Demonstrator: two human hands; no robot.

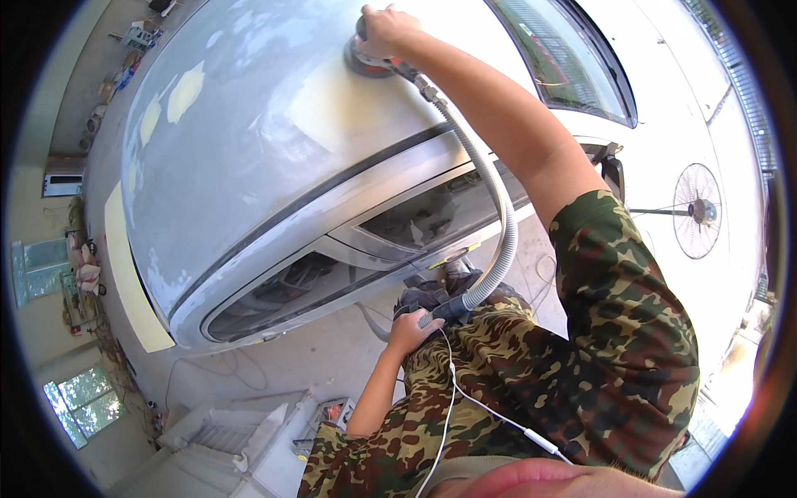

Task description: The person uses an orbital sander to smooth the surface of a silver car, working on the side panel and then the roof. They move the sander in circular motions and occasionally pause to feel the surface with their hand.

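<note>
My right hand (389,32) is stretched out over the car roof (243,143) and grips a round orbital sander (372,61). The sander's pad rests on the roof, at the edge of a pale sanded filler patch (330,103). From the sander a grey corrugated hose (507,233) arcs down beside the car to my waist. There my left hand (414,331) is closed around the hose near its dark cuff (449,307). Two yellowish filler patches (185,92) show farther left on the roof. Below the roof edge run the dark side windows (411,211).
A pedestal fan (697,210) stands at the right. The windscreen (570,59) lies beyond my right arm. A white earphone cord (452,373) hangs down my camouflage shirt. Loose cables (230,373) lie on the floor, near a pale cabinet-like unit (249,436) at lower left.
</note>
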